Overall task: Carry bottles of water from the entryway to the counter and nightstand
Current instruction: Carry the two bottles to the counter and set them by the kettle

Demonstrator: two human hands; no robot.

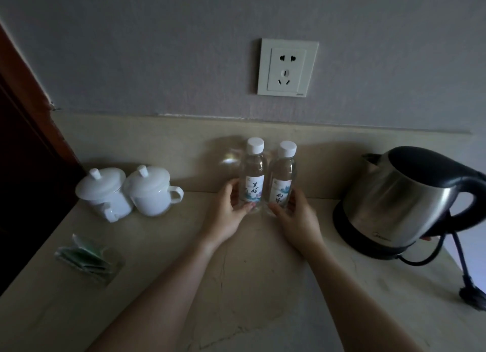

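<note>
Standing upright and side by side near the back of the beige stone counter [263, 286], two clear water bottles with white caps touch or nearly touch each other just before the low backsplash [131, 141]. We curl our left hand [231, 215] round the lower part of the left water bottle [254, 175], thumb at its foot and fingers wrapped behind its left side. We curl our right hand [294, 217] likewise round the base of the right water bottle [282, 178], thumb in front and fingers on its right side. Both bottle bases appear to rest on the counter, though our hands partly cover them.

To the left, well apart from the bottles, stand two white lidded cups [126, 191], touching one another, near the counter's left edge where it meets a dark wooden frame [26, 141]. Nearer us on that side lies a clear holder of green sachets [86, 257], close to the left edge. To the right, a stainless electric kettle [405, 196] sits on its black base, its cord [457, 254] trailing toward the counter's right edge and ending in a plug [473, 296]. Bare counter lies between bottles and cups, between bottles and kettle, and under our forearms. A white wall socket [287, 67] is mounted above the bottles.
</note>
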